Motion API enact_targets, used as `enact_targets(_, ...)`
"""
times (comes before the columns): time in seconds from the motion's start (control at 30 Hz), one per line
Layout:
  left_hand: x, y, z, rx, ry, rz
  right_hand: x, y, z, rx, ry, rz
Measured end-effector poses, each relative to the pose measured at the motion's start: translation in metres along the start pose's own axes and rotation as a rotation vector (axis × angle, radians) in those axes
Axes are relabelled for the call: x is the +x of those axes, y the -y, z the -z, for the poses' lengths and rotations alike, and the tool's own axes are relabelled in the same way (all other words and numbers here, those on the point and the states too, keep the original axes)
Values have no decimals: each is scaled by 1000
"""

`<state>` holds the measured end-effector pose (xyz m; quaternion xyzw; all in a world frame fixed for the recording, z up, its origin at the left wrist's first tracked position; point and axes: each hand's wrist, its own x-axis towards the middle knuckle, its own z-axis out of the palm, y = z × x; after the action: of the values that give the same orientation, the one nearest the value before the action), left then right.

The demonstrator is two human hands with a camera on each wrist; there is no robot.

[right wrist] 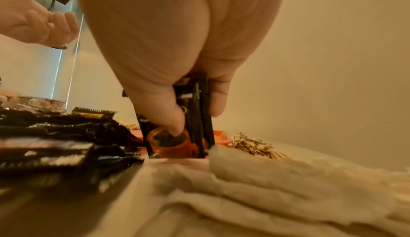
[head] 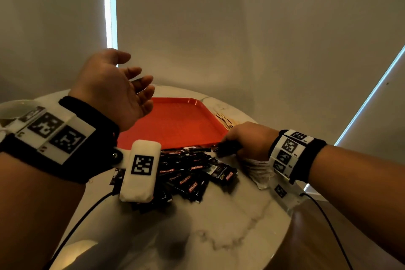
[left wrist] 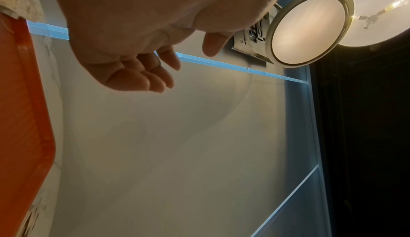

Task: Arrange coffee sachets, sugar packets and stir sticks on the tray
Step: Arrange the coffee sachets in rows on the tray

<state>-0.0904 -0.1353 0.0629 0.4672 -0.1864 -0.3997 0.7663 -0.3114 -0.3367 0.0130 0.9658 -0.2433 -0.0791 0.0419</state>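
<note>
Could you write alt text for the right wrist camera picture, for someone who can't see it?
Seen from the wrist, the right hand pinches a black coffee sachet upright on the table. A heap of black sachets lies to its left, pale sugar packets in front, and wooden stir sticks beyond them.

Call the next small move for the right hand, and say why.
Probably lift the coffee sachets and carry them forward onto the orange tray. The right hand already pinches a few black sachets at the tray's near edge, the tray's visible surface is bare, and the left hand hovers open above it, holding nothing.
</note>
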Motion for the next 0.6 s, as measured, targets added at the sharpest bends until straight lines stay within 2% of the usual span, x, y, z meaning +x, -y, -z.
enact_targets(0.23,-8,10,-12,31,44,72,-15,-8,16,71,-125,-84)
enact_targets(0.3,-9,17,-19,59,85,130,-21,-10,27,221,-274,-126)
enact_targets(0.37,-10,26,-29,100,161,210,-27,-2,40,382,-493,-127)
enact_targets(0.47,-13,44,-49,92,291,335,-30,32,55,518,-748,7)
enact_targets(0.53,-17,54,-59,73,398,300,-25,57,54,580,-772,124)
enact_targets(0.6,-18,58,-65,-2,407,198,-20,76,50,621,-705,200)
